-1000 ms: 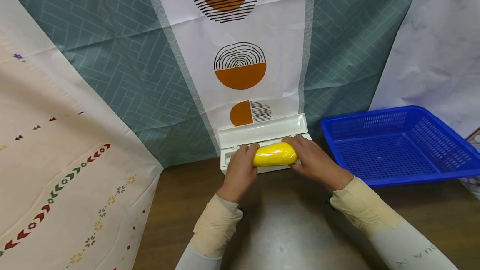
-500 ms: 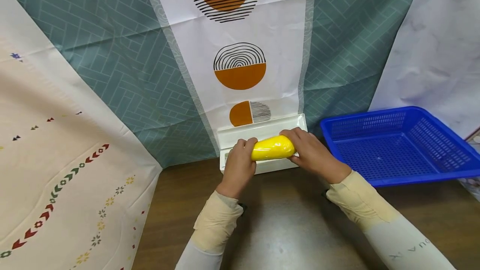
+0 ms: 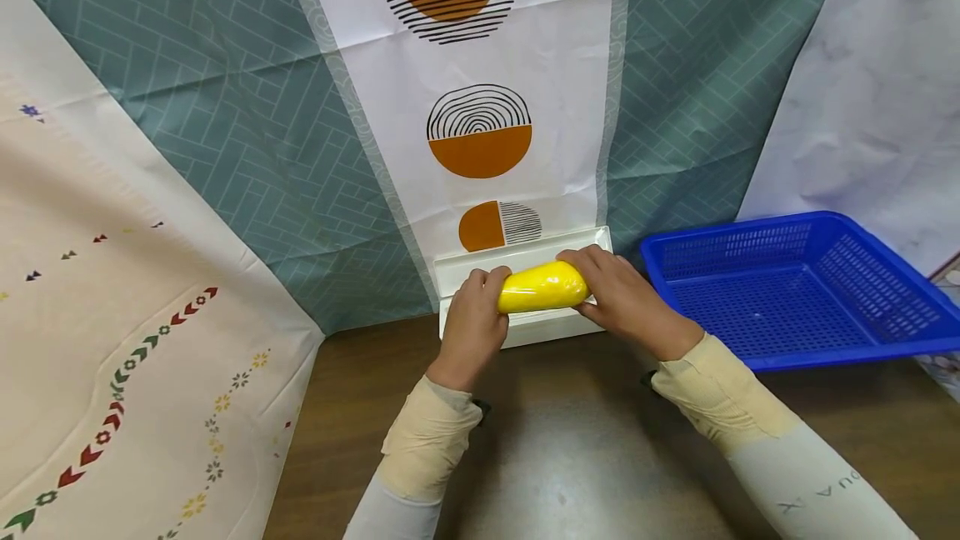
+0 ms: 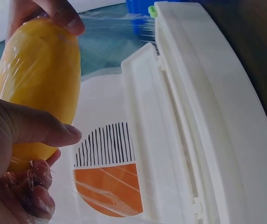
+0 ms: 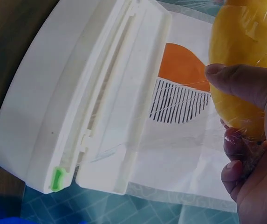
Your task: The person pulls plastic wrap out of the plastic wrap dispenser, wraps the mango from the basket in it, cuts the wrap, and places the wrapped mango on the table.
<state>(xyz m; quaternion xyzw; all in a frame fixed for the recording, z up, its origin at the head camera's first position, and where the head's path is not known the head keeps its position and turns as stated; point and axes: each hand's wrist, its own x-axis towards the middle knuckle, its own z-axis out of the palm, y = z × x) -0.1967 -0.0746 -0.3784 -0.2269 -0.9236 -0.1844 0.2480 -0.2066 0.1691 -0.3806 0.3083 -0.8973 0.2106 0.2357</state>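
A long, smooth yellow fruit (image 3: 543, 287) is held up between both hands, wrapped in shiny cling film. My left hand (image 3: 474, 319) grips its left end, thumb along the near side and fingers curled beneath. The other end is gripped by my right hand (image 3: 626, 298), thumb pressed on the skin and film bunched by the fingers. Behind and below lies a white cling film dispenser (image 3: 555, 330), its lid (image 3: 480, 269) raised. Thin film (image 4: 119, 18) stretches between the fruit and the dispenser. A green piece (image 5: 57, 179) sits at one end of the dispenser.
A blue plastic basket (image 3: 810, 298) stands on the right of the brown table (image 3: 360, 407). Directly behind the dispenser hangs a patterned cloth (image 3: 570, 107). Another printed cloth (image 3: 150, 290) closes off the left side.
Both hands have raised the yellow fruit slightly and shifted it a little to the left, so more of the dispenser's front shows. The dispenser and basket stay in place.
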